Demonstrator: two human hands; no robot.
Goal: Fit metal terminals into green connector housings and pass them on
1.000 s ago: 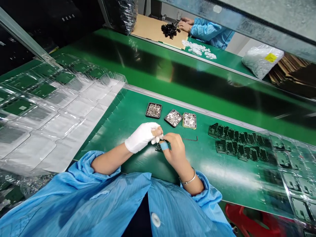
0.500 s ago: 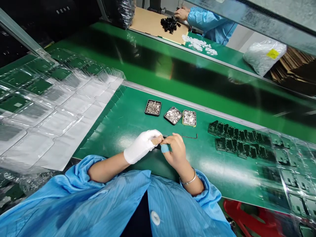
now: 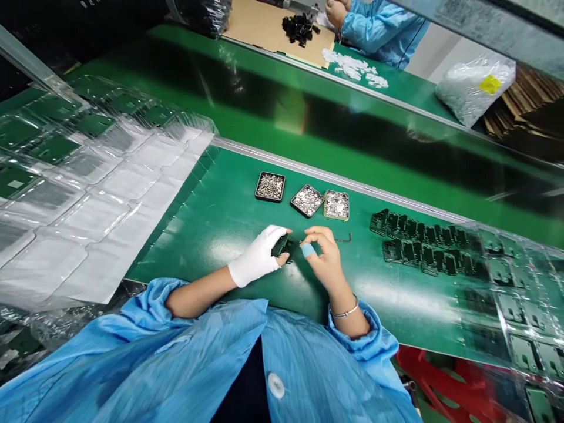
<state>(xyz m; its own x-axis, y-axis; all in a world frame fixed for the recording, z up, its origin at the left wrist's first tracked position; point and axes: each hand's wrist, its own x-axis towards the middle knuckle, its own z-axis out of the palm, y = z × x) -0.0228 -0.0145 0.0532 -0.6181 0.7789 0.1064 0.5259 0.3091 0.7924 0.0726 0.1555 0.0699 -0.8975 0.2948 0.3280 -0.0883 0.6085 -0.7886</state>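
Note:
My left hand (image 3: 259,255), in a white glove that leaves fingertips bare, grips a small dark green circuit board (image 3: 286,249) by its edges, low over the green table. My right hand (image 3: 324,252), with blue tape round a finger, is just right of the board and apart from it. Its thumb and index finger are pinched together; whatever is between them is too small to name. A thin rod with a bent end (image 3: 349,238) lies behind my right hand, partly hidden by it. Beyond the hands sit a dark tray (image 3: 270,187), a second tray (image 3: 307,200) and a third (image 3: 336,205), all holding small metal parts.
Rows of green boards (image 3: 423,235) stand at the right, beside clear plastic trays (image 3: 520,305) of boards. More clear trays (image 3: 92,217) lie on the left. Across the green surface, a co-worker's hands (image 3: 337,12) are near black parts (image 3: 299,28). A red stool (image 3: 440,382) is lower right.
My hands were together and have moved apart, the right one going rightward. The board in my left hand shows more plainly now. The view has shifted slightly.

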